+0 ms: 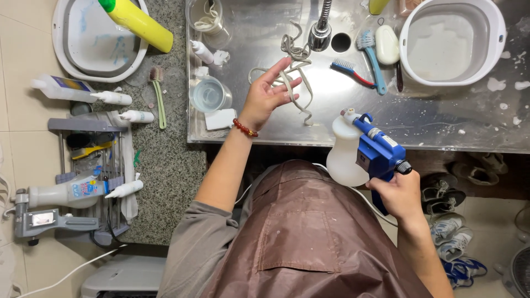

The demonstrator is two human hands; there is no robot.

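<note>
Two hands busy: left hand [265, 96] fingers loosely pinch grey shoelaces [295, 74] over the table [441, 118]; right hand [400, 193] grips blue spray gun [375, 152], nozzle pointing up-left.

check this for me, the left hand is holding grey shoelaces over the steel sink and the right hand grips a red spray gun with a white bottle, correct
Not quite: the head view shows the spray gun is blue, not red. The rest holds: the left hand holds grey shoelaces over the steel sink, and the right hand grips the gun with its white bottle.
</note>
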